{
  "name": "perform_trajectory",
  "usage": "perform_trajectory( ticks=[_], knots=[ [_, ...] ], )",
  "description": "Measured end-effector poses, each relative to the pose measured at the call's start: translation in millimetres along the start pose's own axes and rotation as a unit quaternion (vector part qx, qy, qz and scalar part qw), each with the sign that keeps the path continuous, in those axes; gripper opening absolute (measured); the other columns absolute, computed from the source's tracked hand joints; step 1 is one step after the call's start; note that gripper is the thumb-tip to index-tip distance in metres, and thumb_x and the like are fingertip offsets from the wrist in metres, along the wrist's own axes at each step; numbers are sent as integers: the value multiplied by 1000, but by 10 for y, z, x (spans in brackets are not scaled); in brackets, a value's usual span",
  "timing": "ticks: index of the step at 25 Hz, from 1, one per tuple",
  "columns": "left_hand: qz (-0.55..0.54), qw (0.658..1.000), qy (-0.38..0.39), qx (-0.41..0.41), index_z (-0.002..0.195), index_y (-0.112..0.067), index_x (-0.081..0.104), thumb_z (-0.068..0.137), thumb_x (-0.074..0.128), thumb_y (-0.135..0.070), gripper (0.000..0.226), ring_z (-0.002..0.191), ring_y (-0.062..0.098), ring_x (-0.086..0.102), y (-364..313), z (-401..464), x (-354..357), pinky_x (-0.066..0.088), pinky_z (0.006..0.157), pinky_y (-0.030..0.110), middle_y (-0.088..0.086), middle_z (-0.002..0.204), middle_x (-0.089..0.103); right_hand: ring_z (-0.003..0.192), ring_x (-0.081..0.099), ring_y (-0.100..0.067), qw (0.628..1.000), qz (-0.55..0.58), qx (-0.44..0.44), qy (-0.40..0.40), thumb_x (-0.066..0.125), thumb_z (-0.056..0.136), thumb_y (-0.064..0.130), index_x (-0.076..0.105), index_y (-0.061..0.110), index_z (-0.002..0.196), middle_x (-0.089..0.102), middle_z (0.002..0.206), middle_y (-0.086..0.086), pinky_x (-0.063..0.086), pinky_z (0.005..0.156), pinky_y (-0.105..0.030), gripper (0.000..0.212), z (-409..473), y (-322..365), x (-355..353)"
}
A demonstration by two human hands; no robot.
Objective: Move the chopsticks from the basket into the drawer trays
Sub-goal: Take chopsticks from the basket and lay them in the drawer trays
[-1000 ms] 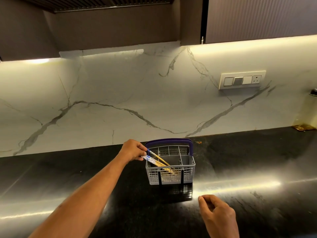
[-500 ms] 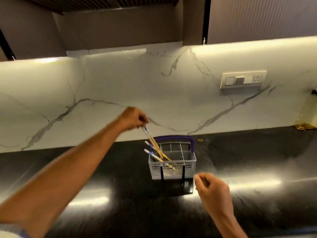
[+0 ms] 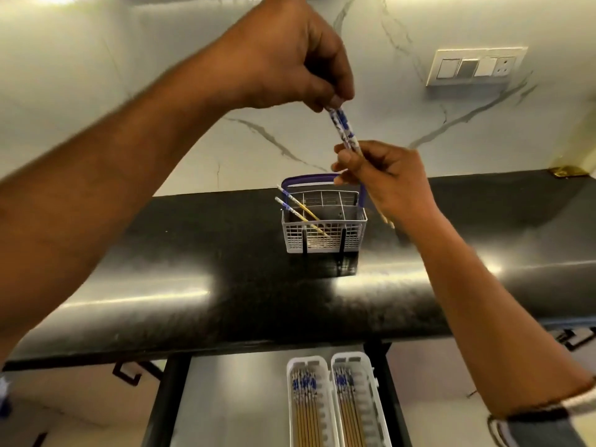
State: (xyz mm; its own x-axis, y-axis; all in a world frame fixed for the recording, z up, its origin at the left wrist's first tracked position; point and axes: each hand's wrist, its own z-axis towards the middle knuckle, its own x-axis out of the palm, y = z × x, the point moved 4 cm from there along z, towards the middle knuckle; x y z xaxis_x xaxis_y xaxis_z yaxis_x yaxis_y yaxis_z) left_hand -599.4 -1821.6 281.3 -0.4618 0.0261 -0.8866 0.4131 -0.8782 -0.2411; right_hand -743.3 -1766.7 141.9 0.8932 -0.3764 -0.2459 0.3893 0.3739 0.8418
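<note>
A: White plastic comes first: two long trays (image 3: pixel 322 411) lie side by side in the open drawer (image 3: pixel 225 398), nearest the viewer and below the front edge of the counter (image 3: pixel 161 253). Each already has bamboo chopsticks packed in lengthwise, blue-patterned ends toward the counter.

B: And on the counter itself?

A: A pale grid basket (image 3: pixel 324 232) with a purple handle stands on the black polished top, toward its back edge. Two chopsticks (image 3: pixel 298 209) lean inside it, their patterned tops sticking out over the basket's left rim.

B: Where are the hands?

A: Both are raised above the basket. The right hand (image 3: pixel 392 185) sits just over the basket's right side, fingers curled around the lower part of a held pair of chopsticks (image 3: pixel 344 128). The left hand (image 3: pixel 290 56) is higher, thumb and fingertips pinched shut on the pair's patterned upper end. The pair slants between the two grips; a tip shows below the right hand.

B: Behind the basket?

A: A veined marble wall, with a switch plate (image 3: pixel 475 66) up to the basket's right.
</note>
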Motion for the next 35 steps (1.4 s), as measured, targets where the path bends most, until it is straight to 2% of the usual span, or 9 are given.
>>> perform_trajectory(
  ticks=[4, 9, 17, 22, 25, 27, 29, 31, 35],
  knots=[
    [-25, 999, 16, -26, 108, -19, 71, 93, 64, -12, 19, 65, -20, 62, 120, -87, 13, 46, 62, -3, -20, 83, 62, 91, 73, -32, 992, 114, 54, 32, 62, 90, 24, 69, 12, 112, 75, 98, -14, 59, 88, -44, 26, -312, -119, 17],
    [-72, 994, 61, -48, 102, -19, 72, 89, 67, -9, 18, 72, -7, 71, 196, -183, 50, 53, 66, 4, -13, 86, 69, 92, 74, -30, 982, 94, 132, 98, 61, 93, 8, 73, 9, 104, 76, 95, -14, 58, 88, -43, 17, -619, -310, 79],
    [-198, 969, 130, -71, 90, -16, 76, 80, 76, -4, 16, 77, 13, 76, 248, -416, 533, 61, 74, 23, 1, 85, 78, 87, 74, -29, 963, 117, 203, 132, 64, 88, 13, 73, 6, 101, 76, 94, -16, 61, 81, -36, 17, -1114, -428, 208],
    [-287, 945, 111, -112, 112, -14, 71, 84, 75, -12, 29, 81, 12, 76, 295, -741, 1187, 62, 75, 25, 2, 90, 78, 90, 74, -29, 945, 114, 282, 122, 62, 91, 11, 72, 3, 103, 76, 94, -15, 61, 83, -36, 18, -1601, -718, 180],
    [-387, 902, 75, -177, 138, -18, 52, 83, 76, -25, 61, 93, 13, 74, 397, -1154, 1791, 62, 79, 31, 3, 107, 75, 87, 74, -24, 934, 64, 338, 95, 60, 94, 12, 73, 8, 98, 76, 90, -11, 61, 82, -33, 15, -2100, -1049, 168],
    [-459, 850, 49, -254, 143, -17, 45, 81, 76, -27, 70, 98, 18, 73, 544, -1516, 2198, 62, 82, 37, 5, 109, 75, 79, 73, -19, 914, 2, 397, 84, 59, 95, 17, 74, 13, 90, 75, 84, -9, 61, 80, -34, 16, -2517, -1337, 228],
    [-502, 799, 42, -329, 143, -14, 46, 85, 74, -21, 66, 97, 20, 74, 644, -1890, 2569, 61, 83, 38, 5, 105, 76, 64, 67, -12, 872, -101, 473, 72, 59, 96, 22, 73, 18, 82, 73, 75, -6, 58, 66, -26, 20, -2928, -1670, 263],
    [-504, 776, 55, -374, 140, -14, 48, 89, 71, -18, 57, 96, 19, 74, 655, -2224, 2864, 61, 83, 36, 6, 104, 77, 53, 57, -7, 835, -197, 512, 44, 60, 96, 24, 71, 21, 78, 70, 67, -2, 47, 51, -20, 22, -3196, -1906, 276],
    [-528, 726, 65, -435, 130, -14, 56, 93, 65, -17, 39, 94, 18, 75, 594, -2675, 3232, 61, 82, 32, 7, 103, 77, 52, 55, -4, 811, -268, 515, 72, 57, 97, 29, 66, 21, 75, 65, 65, 5, 39, 47, -15, 26, -3350, -2101, 493]
  ],
)
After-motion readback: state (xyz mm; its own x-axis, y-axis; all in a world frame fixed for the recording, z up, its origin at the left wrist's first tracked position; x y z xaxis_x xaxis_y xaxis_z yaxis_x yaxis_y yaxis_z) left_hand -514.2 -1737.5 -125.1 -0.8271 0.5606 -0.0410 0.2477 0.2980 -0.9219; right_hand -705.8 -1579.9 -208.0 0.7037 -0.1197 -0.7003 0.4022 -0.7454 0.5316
